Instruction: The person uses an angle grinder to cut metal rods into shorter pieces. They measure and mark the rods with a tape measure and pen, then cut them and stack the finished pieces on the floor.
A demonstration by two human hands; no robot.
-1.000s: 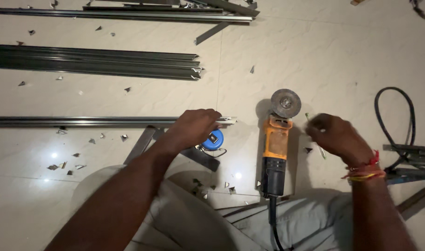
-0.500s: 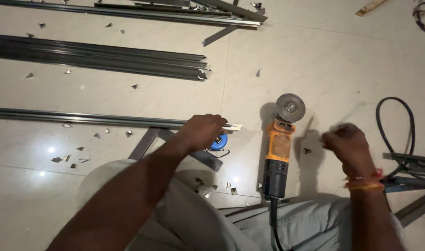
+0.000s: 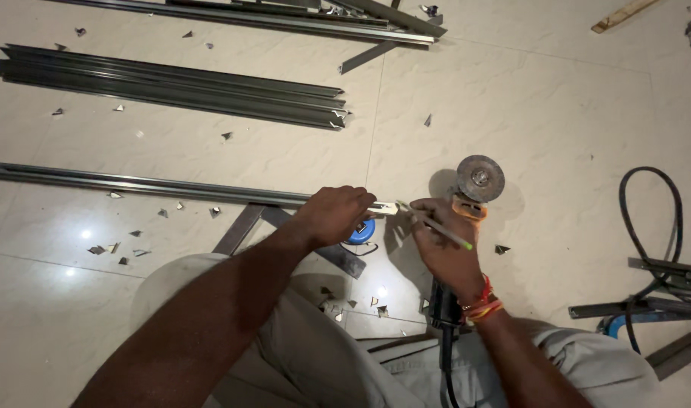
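My left hand (image 3: 336, 215) presses down on the right end of a long grey metal channel (image 3: 134, 184) that lies across the tiled floor. My right hand (image 3: 443, 243) holds a thin pencil with a green end (image 3: 445, 233), its tip at the channel's end (image 3: 384, 208). An orange angle grinder (image 3: 472, 193) with a round disc lies on the floor right behind my right hand, partly hidden by it. A blue tape measure (image 3: 363, 231) sits just under my left hand.
A bundle of metal channels (image 3: 171, 85) lies further away, with more lengths (image 3: 285, 19) at the top. Small metal offcuts (image 3: 119, 249) litter the tiles. A black cable (image 3: 651, 227) loops at the right near metal pieces (image 3: 663, 306). My knees fill the bottom.
My right hand has moved left from the open floor, across the grinder, to the channel's end with the pencil. My left hand has stayed on the channel.
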